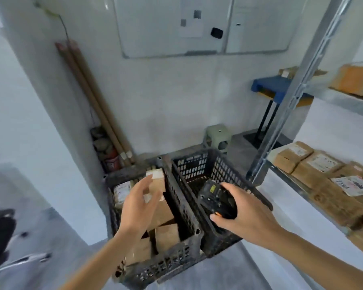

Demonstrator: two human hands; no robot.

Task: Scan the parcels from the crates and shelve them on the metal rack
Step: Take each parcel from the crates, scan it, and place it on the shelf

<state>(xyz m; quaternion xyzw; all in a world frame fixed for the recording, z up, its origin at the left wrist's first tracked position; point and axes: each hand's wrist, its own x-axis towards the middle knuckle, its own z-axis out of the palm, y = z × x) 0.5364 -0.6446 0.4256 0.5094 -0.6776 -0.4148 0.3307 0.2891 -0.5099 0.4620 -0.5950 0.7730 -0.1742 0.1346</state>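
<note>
Left hand (142, 203), fingers spread and holding nothing, hangs over the left crate (134, 266) at 7 o'clock, just above its brown parcels (166, 235). Right hand (242, 216) at 5 o'clock is wrapped round a black scanner (216, 200), thumb by its orange button, over the right crate (199, 166), which looks empty, though its floor is partly hidden. Scanned parcels (314, 164) already line the rack (298, 88) at 3 o'clock. The step in hand appears to be picking the next parcel. Done well, the open hand would take the upright box (156, 183) nearest its fingertips by its sides, lift it clear of the crate wall, and turn its label toward the scanner before the thumb presses. A grip across the label would likely block the read.
</note>
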